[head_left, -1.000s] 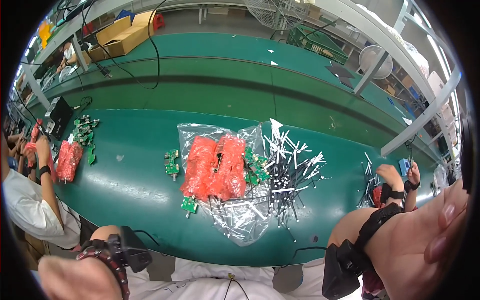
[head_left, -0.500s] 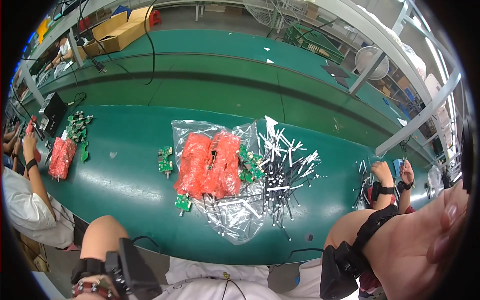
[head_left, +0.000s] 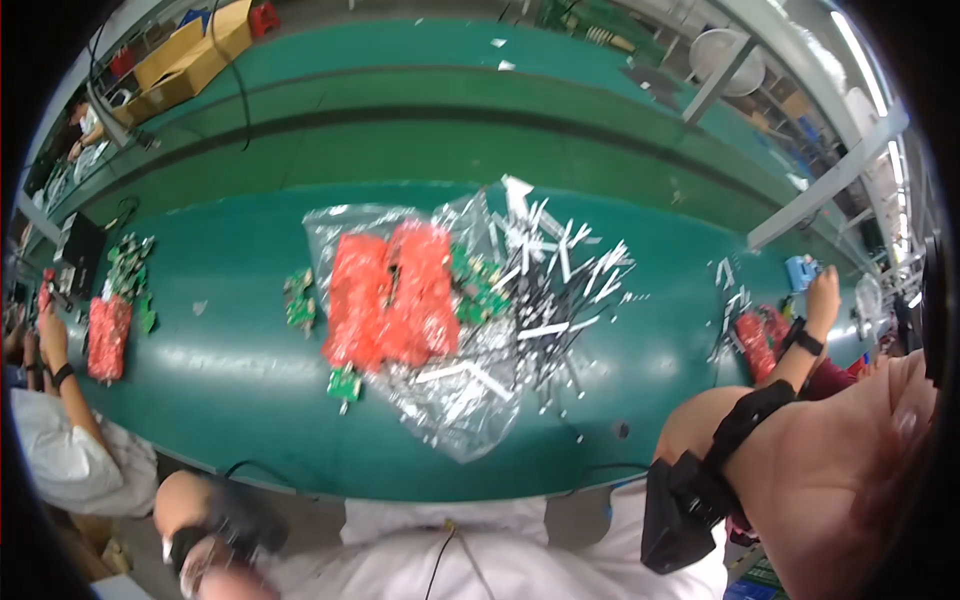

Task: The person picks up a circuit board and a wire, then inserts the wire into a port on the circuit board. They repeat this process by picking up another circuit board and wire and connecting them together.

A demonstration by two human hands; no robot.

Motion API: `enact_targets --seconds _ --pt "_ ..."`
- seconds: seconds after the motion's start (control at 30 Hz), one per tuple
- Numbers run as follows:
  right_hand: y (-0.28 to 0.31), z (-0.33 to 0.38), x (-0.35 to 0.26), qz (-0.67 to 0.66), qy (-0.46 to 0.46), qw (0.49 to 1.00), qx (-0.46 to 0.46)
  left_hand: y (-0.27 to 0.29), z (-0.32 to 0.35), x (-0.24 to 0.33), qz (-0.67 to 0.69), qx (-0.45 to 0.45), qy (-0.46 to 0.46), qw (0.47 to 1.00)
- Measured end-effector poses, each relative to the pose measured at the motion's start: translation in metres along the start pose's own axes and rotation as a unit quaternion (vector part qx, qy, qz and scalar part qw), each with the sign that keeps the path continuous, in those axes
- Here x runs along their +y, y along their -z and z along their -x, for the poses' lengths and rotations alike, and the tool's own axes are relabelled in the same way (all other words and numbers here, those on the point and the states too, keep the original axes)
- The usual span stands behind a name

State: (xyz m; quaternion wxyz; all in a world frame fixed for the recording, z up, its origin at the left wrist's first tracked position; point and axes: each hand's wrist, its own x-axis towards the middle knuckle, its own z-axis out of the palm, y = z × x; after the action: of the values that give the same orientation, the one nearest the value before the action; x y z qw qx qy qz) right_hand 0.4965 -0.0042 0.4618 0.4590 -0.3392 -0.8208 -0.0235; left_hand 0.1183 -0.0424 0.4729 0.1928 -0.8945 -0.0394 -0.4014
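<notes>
On the green table (head_left: 230,370) in the head view, red bubble-wrap bundles (head_left: 358,295) lie on a clear plastic bag (head_left: 465,425), beside circuit boards (head_left: 478,288) and black-and-white cables (head_left: 538,310); the left hand (head_left: 232,580), blurred, and right hand (head_left: 850,450) are apart from them; I cannot tell either grip.

Two passages cross the green tabletop (head_left: 225,400): one left of the circuit board (head_left: 300,299), one right of the cable pile (head_left: 545,310). Between them, red bubble-wrapped bundles (head_left: 418,290) and a clear plastic bag (head_left: 466,432) obstruct low travel.
</notes>
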Motion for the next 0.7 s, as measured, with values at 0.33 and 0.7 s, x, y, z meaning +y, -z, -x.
enact_targets --seconds 0.33,0.7 --pt "-0.13 -0.021 0.045 0.032 -0.02 0.957 -0.289 -0.097 0.079 -0.069 0.0 -0.211 0.379 0.901" --pt "-0.127 0.023 0.079 0.034 -0.103 0.894 -0.436 -0.133 0.082 -0.09 0.055 -0.29 0.372 0.88"
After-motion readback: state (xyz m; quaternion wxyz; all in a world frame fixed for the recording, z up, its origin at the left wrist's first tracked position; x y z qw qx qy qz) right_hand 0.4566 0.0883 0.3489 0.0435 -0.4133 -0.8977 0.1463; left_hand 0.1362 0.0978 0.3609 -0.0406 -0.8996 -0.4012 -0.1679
